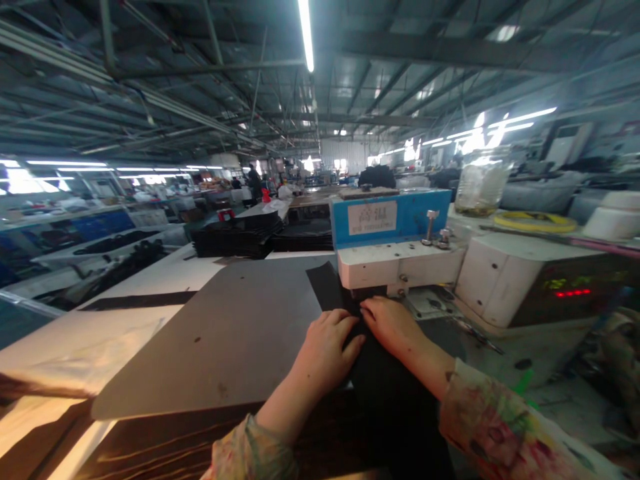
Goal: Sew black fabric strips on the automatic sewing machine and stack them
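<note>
A long black piece of sheet material (393, 400) runs from below up to the head of a blue and white machine (395, 267). My left hand (327, 340) is closed on its left edge, fingers bent and thumb lying along the material. Just under the machine head, my right hand (393, 323) pinches the same piece with bent fingers. The two sets of fingertips are close together, with a narrow gap between them. A black flap (325, 287) reaches past my left fingers onto the grey metal plate (220, 340). Under the machine head, the material's far edge is hidden.
Stacks of black sheets (235, 235) lie beyond the plate. To the right stands a control box (530, 280) with lit digits. A clear jar (483, 183), a yellow ring (535, 221) and a white container (617, 217) stand behind it. Dark layered pieces (185, 440) lie below the plate.
</note>
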Demonstrator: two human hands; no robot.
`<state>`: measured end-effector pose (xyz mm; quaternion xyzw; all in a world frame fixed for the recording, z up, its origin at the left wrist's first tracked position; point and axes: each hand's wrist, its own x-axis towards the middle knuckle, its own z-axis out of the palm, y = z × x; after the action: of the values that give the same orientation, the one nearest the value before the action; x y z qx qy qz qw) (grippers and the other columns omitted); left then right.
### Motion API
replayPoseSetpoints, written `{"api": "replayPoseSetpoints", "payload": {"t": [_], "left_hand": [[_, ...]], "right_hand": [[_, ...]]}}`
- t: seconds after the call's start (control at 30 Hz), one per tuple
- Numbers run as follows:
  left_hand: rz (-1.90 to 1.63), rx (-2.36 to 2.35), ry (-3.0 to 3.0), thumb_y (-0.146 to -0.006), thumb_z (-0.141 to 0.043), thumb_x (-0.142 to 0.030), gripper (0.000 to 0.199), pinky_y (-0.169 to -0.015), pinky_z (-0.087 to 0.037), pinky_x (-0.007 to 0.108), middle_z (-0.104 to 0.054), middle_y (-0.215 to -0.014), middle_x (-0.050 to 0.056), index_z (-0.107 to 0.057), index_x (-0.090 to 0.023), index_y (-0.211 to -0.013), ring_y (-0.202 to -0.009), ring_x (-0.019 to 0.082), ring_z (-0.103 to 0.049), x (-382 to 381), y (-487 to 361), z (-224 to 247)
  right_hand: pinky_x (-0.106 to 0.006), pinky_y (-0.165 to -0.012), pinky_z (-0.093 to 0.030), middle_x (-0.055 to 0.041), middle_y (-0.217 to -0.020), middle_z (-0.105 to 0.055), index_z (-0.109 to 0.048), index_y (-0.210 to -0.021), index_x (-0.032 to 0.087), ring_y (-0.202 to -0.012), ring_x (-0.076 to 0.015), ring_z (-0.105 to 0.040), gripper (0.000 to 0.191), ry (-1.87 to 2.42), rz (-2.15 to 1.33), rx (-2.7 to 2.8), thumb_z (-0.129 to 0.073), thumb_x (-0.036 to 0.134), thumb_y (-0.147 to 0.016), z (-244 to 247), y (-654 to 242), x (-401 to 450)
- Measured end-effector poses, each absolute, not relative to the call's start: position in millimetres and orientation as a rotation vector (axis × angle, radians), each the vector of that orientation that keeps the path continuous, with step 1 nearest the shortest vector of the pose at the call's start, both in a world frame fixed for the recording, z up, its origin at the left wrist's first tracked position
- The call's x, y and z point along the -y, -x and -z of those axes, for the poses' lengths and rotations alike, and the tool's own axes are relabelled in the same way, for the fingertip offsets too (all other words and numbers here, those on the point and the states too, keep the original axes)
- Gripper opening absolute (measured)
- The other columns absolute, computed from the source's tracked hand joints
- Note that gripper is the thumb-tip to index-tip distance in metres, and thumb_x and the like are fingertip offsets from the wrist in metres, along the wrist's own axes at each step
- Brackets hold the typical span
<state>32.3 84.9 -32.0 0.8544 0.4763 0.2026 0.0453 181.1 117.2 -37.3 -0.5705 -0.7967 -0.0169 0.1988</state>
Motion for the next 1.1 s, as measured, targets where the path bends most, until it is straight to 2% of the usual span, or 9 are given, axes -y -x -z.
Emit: {"api": "replayPoseSetpoints", "payload": {"t": [0.83,1.1], "left_hand": [[-0.651,-1.45,-2.61,-0.082,-0.043,-0.036,0.029,-0.086,-0.039,0.033,-0.054,-0.106,0.003,-0.055,-0.022,-0.105,-0.098,0.019,-0.047,-86.6,-30.0,35.2],[-0.658,-1.438,-2.614,-0.082,-0.044,-0.036,0.029,-0.085,-0.039,0.033,-0.055,-0.104,0.004,-0.055,-0.02,-0.104,-0.097,0.019,-0.047,-85.4,-30.8,34.2]], "right_hand": [[-0.024,-0.069,-0.039,-0.0051,-0.084,-0.063,-0.061,-0.088,0.017,-0.078,-0.0159,-0.058,0.023,1.591,0.068,2.232,-0.039,0.02,-0.083,38.8,-182.1,-117.0],[-0.024,-0.072,-0.039,-0.006,-0.089,-0.063,-0.061,-0.093,0.017,-0.083,-0.0155,-0.057,0.024,1.63,0.018,2.248,-0.039,0.019,-0.084,33.2,-180.7,-114.1]]}}
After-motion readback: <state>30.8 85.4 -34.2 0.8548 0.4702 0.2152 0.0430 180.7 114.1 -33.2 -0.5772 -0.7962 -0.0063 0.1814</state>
